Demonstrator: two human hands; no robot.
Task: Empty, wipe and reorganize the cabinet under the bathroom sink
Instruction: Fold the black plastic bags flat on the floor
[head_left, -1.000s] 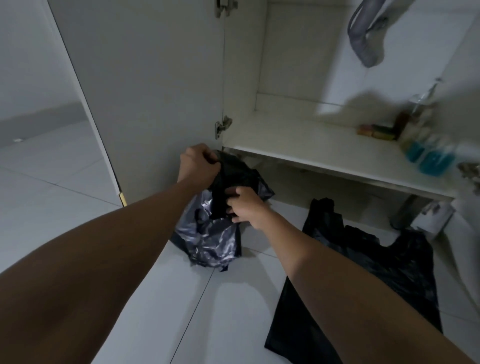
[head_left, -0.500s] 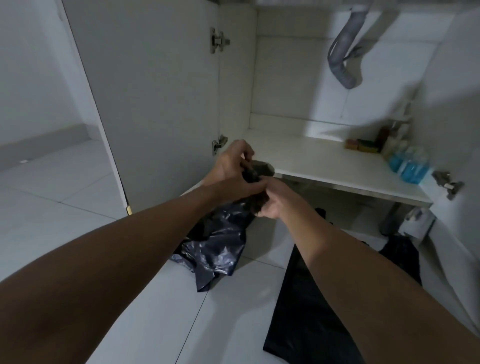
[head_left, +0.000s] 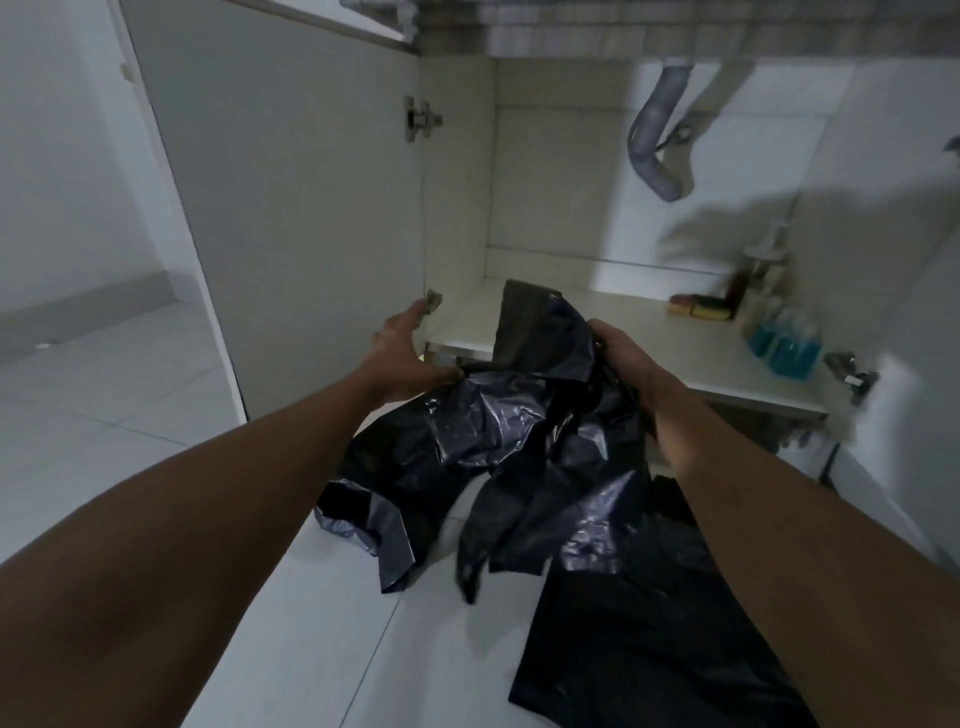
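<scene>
Both hands are up in front of the open cabinet (head_left: 587, 312), holding a crumpled black bag (head_left: 519, 431) just before its shelf edge. The left hand (head_left: 402, 356) is spread, thumb touching the plastic. The right hand (head_left: 626, 358) is clenched around the bag's top. Bottles (head_left: 784, 340) stand at the cabinet's right.

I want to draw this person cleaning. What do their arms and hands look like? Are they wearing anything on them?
Both arms are bare all the way up to the picture's edge: no sleeves in view. The left hand and right hand wear no gloves, and I see no watch, bracelet or ring, though the light is dim. The forearms look long and wide near the camera because of the wide-angle lens.
</scene>
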